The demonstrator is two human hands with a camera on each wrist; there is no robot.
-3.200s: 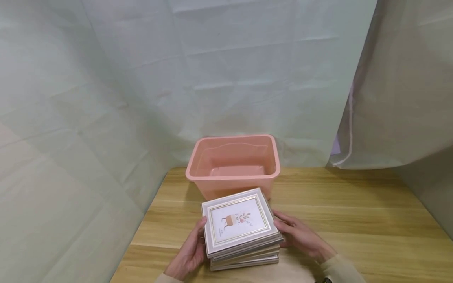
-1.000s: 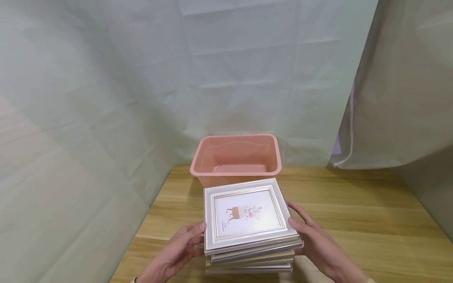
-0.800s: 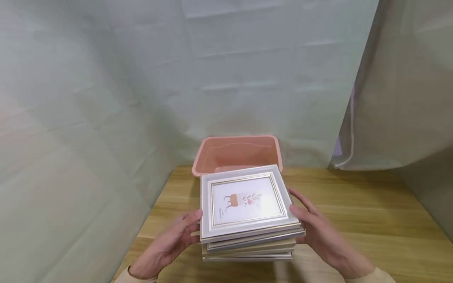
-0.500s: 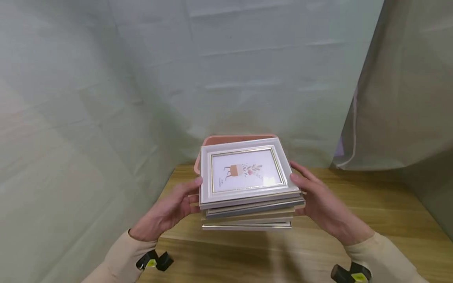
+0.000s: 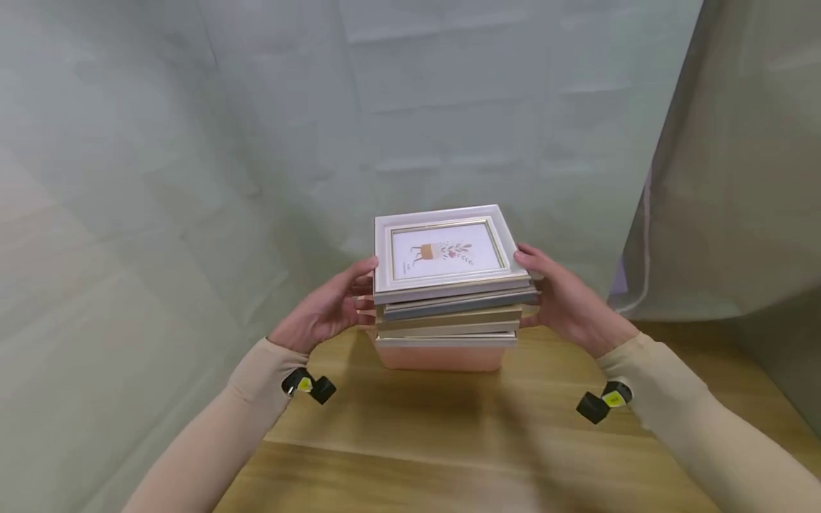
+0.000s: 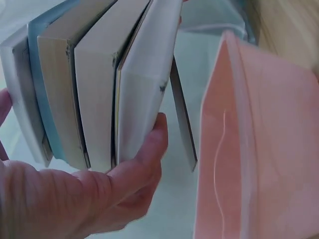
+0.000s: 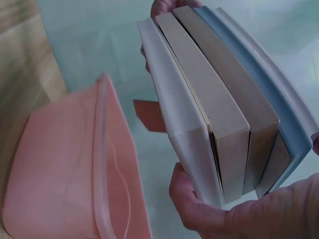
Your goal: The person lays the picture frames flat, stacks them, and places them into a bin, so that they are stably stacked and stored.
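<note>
A stack of several picture frames point(image 5: 449, 251) is held level between both hands, in front of and above the pink plastic bin point(image 5: 442, 358), most of which it hides in the head view. The top frame is white with a gold inner edge and a flower print; grey-blue, tan and white ones lie beneath, slightly askew. My left hand point(image 5: 328, 305) grips the left side, its thumb at the top frame and fingers lower down. My right hand point(image 5: 569, 296) grips the opposite side likewise. Under the lowest frame, a stand flap point(image 6: 183, 117) sticks out in the left wrist view.
The bin's rim point(image 7: 102, 149) lies close below the stack in the right wrist view. Bin and hands are over a wood-grain table point(image 5: 410, 442). Pale cloth point(image 5: 449, 107) hangs behind and to the left, and a darker curtain point(image 5: 737, 199) hangs at right.
Both hands have raised the stack of picture frames from the table and carried it forward over the bin. The bin's opening, visible before, is now covered by the stack in the head view.
</note>
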